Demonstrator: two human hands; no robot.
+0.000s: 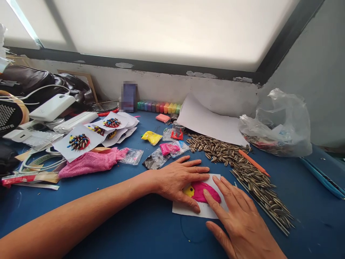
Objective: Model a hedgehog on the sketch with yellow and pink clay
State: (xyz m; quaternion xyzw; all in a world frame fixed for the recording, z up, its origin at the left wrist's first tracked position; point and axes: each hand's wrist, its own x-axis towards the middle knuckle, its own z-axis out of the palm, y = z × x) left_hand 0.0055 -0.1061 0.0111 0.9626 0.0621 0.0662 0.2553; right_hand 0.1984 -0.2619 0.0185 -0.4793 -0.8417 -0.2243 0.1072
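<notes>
A small white paper card (pixel 183 209) lies on the blue table in front of me. On it is a flat oval of magenta modelling clay (pixel 200 193) with a yellow clay part (pixel 189 190) bearing a dark dot at its left end. My left hand (pixel 179 180) lies over the card's left and upper edge, fingers spread, partly covering the yellow part. The index fingertip of my right hand (pixel 237 212) touches the magenta clay from the right, the other fingers stretched out. Neither hand grips anything.
A heap of striped sunflower seeds (pixel 253 172) spreads right of the card, with an orange stick-like tool (pixel 253 163) on it. Behind are yellow clay (pixel 151 137) and pink clay (pixel 169 148) in wrappers. Finished-looking seed cards (pixel 78 142) and a pink cloth (pixel 91 162) lie left; a plastic bag (pixel 280 126) stands right.
</notes>
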